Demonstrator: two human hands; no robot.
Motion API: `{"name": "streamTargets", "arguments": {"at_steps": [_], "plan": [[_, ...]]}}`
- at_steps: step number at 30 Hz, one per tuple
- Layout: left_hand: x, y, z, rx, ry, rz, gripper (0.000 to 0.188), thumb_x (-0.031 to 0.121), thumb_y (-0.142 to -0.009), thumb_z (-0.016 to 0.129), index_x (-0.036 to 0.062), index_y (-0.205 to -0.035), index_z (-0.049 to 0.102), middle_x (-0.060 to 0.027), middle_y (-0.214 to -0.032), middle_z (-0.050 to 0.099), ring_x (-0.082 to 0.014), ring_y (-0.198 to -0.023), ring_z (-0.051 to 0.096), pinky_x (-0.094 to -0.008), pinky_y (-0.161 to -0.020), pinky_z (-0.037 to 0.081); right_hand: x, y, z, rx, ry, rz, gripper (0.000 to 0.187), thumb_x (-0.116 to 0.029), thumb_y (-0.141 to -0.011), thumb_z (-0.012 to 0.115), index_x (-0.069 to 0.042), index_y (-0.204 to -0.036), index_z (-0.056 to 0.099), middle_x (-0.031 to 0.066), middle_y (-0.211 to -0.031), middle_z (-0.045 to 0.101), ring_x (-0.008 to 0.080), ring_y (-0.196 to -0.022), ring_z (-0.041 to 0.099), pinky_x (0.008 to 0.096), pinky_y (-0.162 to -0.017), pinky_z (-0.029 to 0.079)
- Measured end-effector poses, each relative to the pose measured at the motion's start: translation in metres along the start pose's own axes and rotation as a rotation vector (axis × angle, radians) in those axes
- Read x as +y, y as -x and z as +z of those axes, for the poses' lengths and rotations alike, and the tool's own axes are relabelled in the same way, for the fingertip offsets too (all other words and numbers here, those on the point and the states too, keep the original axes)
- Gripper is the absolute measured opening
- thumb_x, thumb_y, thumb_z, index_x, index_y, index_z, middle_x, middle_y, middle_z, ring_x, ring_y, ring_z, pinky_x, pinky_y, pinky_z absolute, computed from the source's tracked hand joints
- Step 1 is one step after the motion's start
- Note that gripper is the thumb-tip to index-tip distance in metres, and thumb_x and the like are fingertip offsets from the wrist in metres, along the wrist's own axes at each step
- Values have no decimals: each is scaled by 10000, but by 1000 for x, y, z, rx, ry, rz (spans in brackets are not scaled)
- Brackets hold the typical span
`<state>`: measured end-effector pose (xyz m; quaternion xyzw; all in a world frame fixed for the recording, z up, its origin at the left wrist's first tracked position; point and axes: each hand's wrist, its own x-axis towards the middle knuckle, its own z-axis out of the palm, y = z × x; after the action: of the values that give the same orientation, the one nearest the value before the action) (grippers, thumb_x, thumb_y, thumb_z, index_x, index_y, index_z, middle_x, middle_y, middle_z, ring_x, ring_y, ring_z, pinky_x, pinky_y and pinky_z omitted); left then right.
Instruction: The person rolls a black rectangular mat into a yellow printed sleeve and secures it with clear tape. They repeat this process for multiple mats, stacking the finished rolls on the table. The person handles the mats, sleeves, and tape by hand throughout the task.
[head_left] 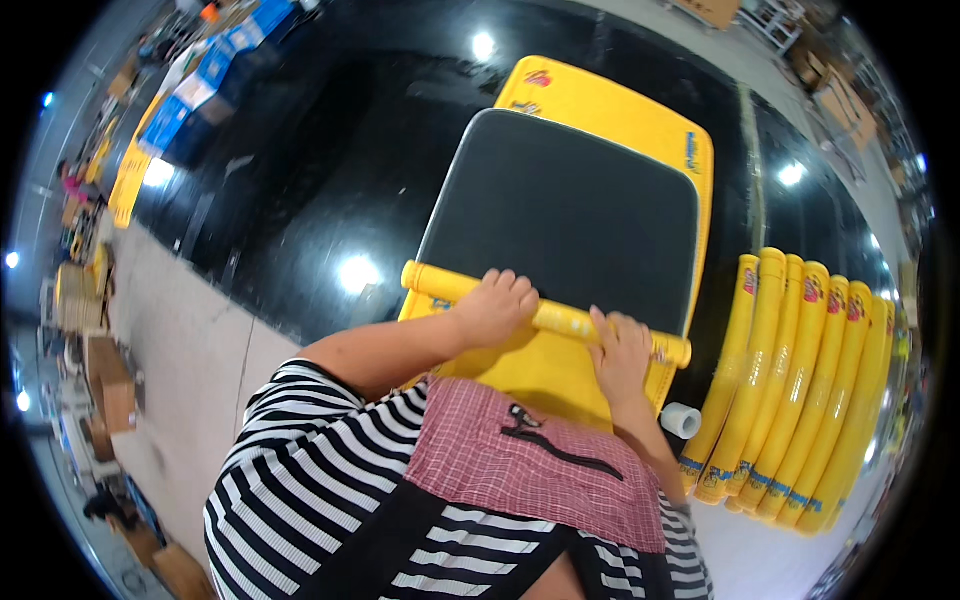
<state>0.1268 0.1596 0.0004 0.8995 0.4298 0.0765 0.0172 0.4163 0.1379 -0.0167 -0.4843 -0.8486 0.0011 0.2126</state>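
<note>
A yellow mat with a dark grey underside (pixel 575 205) lies in front of me, its near end turned over into a tight yellow roll (pixel 562 320). My left hand (pixel 497 305) is closed over the roll left of its middle, fingers curled across the top. Further right, my right hand (pixel 622 350) grips the same roll near its right end, with the thumb on the far side. Beneath lies another yellow mat (pixel 610 100) with small printed pictures, showing past the far edge and along the right side.
Several rolled yellow mats (pixel 790 390) lie side by side at the right. A white tube (pixel 681 421) stands close to my right forearm. The glossy black work surface (pixel 310 180) stretches left and far. Blue boxes (pixel 205 80) line its far left edge, beside cartons (pixel 108 385).
</note>
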Motion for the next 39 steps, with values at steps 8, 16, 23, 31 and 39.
{"name": "streamTargets", "arguments": {"at_steps": [8, 16, 23, 31, 39], "plan": [[35, 94, -12, 27, 307, -154, 486, 389, -951, 660, 62, -1307, 619, -126, -1213, 625, -326, -1198, 576, -477, -1091, 389, 6, 91, -61, -114, 42, 316, 372, -216, -930, 701, -54, -1264, 687, 182, -1310, 613, 382, -1260, 549, 509, -1100, 395], [21, 176, -6, 342, 289, -696, 325, 196, -925, 684, 47, -1213, 664, -230, -1363, 548, -419, -1315, 482, -535, -1160, 335, 5, 133, -58, 134, -388, 692, 281, -63, -945, 705, 24, -1212, 696, 233, -1416, 564, 368, -1284, 580, 410, -1072, 466], [26, 172, -5, 300, 382, -893, 302, 184, -969, 651, 18, -1220, 627, -251, -1441, 530, -437, -1305, 516, -507, -1109, 409, 10, 170, -37, 387, -836, 780, 288, 95, -896, 691, 55, -1181, 677, 162, -1392, 578, 288, -1306, 585, 361, -1115, 454], [28, 173, 0, 297, 344, -916, 286, 190, -957, 666, 33, -1196, 654, -245, -1450, 525, -432, -1311, 515, -503, -1118, 408, -9, 146, -50, -7, 83, 515, 352, -140, -919, 712, -27, -1252, 690, 173, -1356, 647, 371, -1381, 518, 542, -1199, 321], [26, 134, -7, 339, -70, -740, 230, 162, -934, 676, 91, -1152, 687, -248, -1467, 504, -447, -1368, 471, -602, -1131, 341, -64, 84, -36, -248, 20, 240, 612, -429, -978, 608, -194, -1535, 512, 163, -1609, 426, 370, -1503, 354, 605, -1245, 145]]}}
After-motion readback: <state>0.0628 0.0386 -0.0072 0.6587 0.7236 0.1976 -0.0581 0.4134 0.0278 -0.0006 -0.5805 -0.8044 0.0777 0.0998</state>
